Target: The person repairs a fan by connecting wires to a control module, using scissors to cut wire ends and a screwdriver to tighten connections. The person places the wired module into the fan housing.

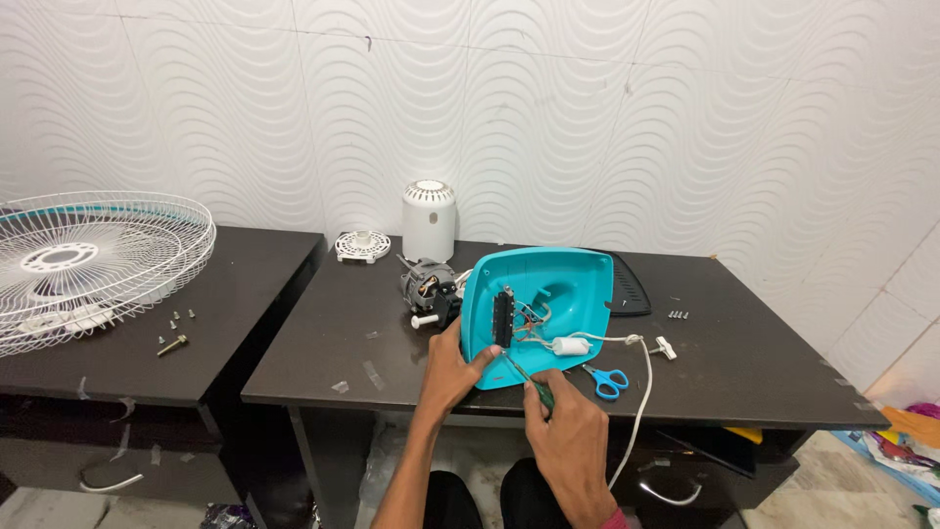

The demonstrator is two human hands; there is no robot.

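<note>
A turquoise plastic fan base (543,284) stands tilted on its edge on the dark table (372,323), its hollow underside facing me with a black switch block and wires inside. My left hand (452,370) grips its lower left rim. My right hand (560,423) holds a green-handled screwdriver (529,384) whose tip points up into the base near the switch block. A white cord (641,392) runs out of the base and over the table's front edge.
A fan motor (429,289) lies left of the base, with a white motor cover (429,219) and a small white round part (362,245) behind. Blue scissors (607,380), loose screws (677,314), a black panel (627,286). White fan grilles (88,260) and screws (174,331) on the left table.
</note>
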